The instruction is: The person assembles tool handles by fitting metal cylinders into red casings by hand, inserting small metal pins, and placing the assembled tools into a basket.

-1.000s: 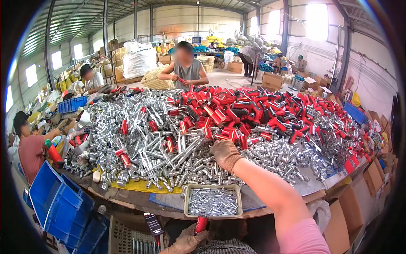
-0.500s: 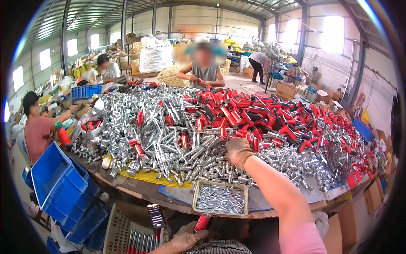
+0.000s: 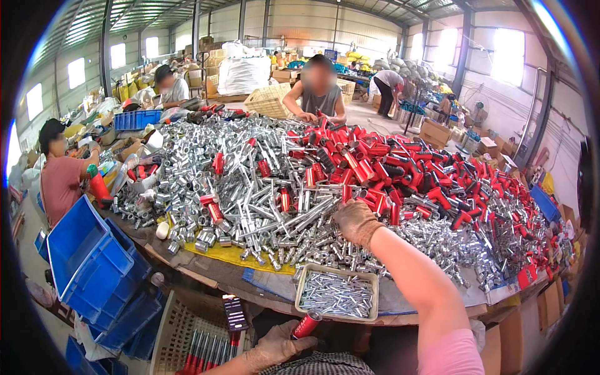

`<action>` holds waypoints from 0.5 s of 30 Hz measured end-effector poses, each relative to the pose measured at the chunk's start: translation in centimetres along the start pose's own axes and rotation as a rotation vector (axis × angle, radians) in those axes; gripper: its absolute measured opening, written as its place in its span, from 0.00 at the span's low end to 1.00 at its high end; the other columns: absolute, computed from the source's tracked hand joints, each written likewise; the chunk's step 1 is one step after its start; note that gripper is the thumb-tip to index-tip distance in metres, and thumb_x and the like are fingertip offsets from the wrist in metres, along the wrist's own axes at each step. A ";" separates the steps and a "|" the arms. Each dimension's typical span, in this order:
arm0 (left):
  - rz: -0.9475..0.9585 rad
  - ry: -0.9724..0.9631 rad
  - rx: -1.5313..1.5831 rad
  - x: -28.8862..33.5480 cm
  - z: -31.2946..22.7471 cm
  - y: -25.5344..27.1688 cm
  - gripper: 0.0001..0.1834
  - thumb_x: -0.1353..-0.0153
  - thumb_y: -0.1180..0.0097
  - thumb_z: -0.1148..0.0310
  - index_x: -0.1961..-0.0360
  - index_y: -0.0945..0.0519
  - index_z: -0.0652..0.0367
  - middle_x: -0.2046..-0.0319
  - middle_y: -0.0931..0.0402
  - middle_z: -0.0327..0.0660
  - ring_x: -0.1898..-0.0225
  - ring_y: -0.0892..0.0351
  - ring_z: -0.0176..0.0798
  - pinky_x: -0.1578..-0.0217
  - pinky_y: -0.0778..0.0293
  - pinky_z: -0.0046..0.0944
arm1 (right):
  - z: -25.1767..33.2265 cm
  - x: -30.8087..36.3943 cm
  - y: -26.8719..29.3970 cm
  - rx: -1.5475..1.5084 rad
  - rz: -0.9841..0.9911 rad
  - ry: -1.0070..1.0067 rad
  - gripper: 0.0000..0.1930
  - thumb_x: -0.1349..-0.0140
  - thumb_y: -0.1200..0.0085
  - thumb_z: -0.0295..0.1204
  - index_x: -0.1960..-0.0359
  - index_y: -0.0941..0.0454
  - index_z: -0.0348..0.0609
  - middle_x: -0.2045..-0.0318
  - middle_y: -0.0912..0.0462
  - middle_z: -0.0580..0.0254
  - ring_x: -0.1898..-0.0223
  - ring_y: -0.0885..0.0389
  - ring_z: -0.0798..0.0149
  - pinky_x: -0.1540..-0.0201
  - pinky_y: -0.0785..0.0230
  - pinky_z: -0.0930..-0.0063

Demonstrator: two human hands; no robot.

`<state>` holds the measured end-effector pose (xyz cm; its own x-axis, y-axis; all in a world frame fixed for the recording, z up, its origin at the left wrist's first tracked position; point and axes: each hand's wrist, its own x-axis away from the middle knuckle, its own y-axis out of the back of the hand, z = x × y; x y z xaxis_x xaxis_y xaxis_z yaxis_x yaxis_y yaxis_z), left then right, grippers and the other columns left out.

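In my gloved left hand [image 3: 275,345], low in the view, is a red cylindrical sleeve [image 3: 307,325] with a dark open end tilted upward. The fingers wrap round it. My right hand [image 3: 357,224], gloved too, reaches out over the table into the heap of small silver metal fittings [image 3: 312,240]. Its fingers are curled downward, and the tips are hidden among the parts. Red sleeves and handles [image 3: 375,165] are piled just beyond that hand. A shallow cream tray [image 3: 302,294] of thin silver pins lies at the table's near edge, between my hands.
Left of me stand stacked blue crates [image 3: 84,256]. A beige perforated basket [image 3: 164,328] below the table edge contains red-handled rods and a dark printed box [image 3: 235,312]. Across the table a person [image 3: 322,94] handles parts; other people work on the left and farther back.
The whole view has shifted slightly, moving the scene a little to the right. My left hand still holds the red sleeve, and my right hand stays at the heap. The person opposite has lowered their hands.
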<state>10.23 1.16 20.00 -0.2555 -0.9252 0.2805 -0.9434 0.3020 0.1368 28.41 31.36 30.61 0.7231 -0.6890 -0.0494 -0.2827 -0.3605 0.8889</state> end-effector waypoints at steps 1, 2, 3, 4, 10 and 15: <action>0.004 0.003 0.004 0.2 -0.7 0.2 0.27 0.46 0.33 0.53 0.52 0.23 0.60 0.68 0.21 0.37 0.66 0.25 0.31 0.61 0.29 0.33 | -0.1 0.7 0.8 -0.001 0.006 0.001 0.12 0.53 0.47 0.26 0.67 0.16 0.39 0.65 0.16 0.50 0.59 0.17 0.52 0.59 0.25 0.59; 0.012 0.054 0.124 0.6 -2.1 0.5 0.26 0.46 0.33 0.53 0.53 0.23 0.59 0.70 0.22 0.35 0.70 0.26 0.29 0.65 0.30 0.31 | -0.2 1.6 1.7 -0.033 0.032 -0.010 0.13 0.53 0.47 0.26 0.66 0.17 0.38 0.64 0.16 0.50 0.58 0.17 0.52 0.58 0.25 0.58; 0.020 0.106 0.244 0.7 -2.8 0.6 0.26 0.46 0.33 0.54 0.53 0.23 0.59 0.73 0.23 0.34 0.73 0.28 0.27 0.69 0.31 0.28 | -0.3 2.2 2.0 -0.065 0.058 -0.021 0.13 0.53 0.48 0.26 0.65 0.17 0.38 0.63 0.17 0.50 0.57 0.18 0.52 0.58 0.26 0.57; -0.037 0.063 0.256 0.8 -2.8 0.4 0.25 0.45 0.33 0.54 0.53 0.23 0.57 0.76 0.25 0.31 0.76 0.31 0.23 0.73 0.34 0.26 | -0.5 2.4 1.3 -0.087 0.017 -0.082 0.13 0.53 0.48 0.27 0.65 0.19 0.38 0.64 0.17 0.49 0.58 0.18 0.50 0.59 0.26 0.55; -0.045 -0.011 0.150 0.6 -4.6 0.9 0.23 0.47 0.33 0.56 0.56 0.23 0.60 0.75 0.23 0.35 0.74 0.25 0.29 0.71 0.29 0.31 | -0.7 3.1 -0.1 -0.258 -0.290 -0.154 0.08 0.48 0.51 0.27 0.70 0.22 0.39 0.68 0.18 0.50 0.63 0.18 0.51 0.61 0.27 0.55; -0.292 -0.324 -0.121 -0.6 -0.8 2.7 0.27 0.47 0.33 0.53 0.53 0.22 0.60 0.69 0.17 0.43 0.66 0.18 0.46 0.62 0.26 0.43 | 3.0 6.7 8.6 -1.213 -0.247 -0.146 0.08 0.39 0.46 0.29 0.61 0.18 0.44 0.70 0.19 0.54 0.65 0.19 0.59 0.59 0.26 0.67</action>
<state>8.06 2.73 20.97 -0.0536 -0.9939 -0.0959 -0.9592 0.0245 0.2818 28.91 21.77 36.53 0.5751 -0.7771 -0.2557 0.6708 0.2690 0.6911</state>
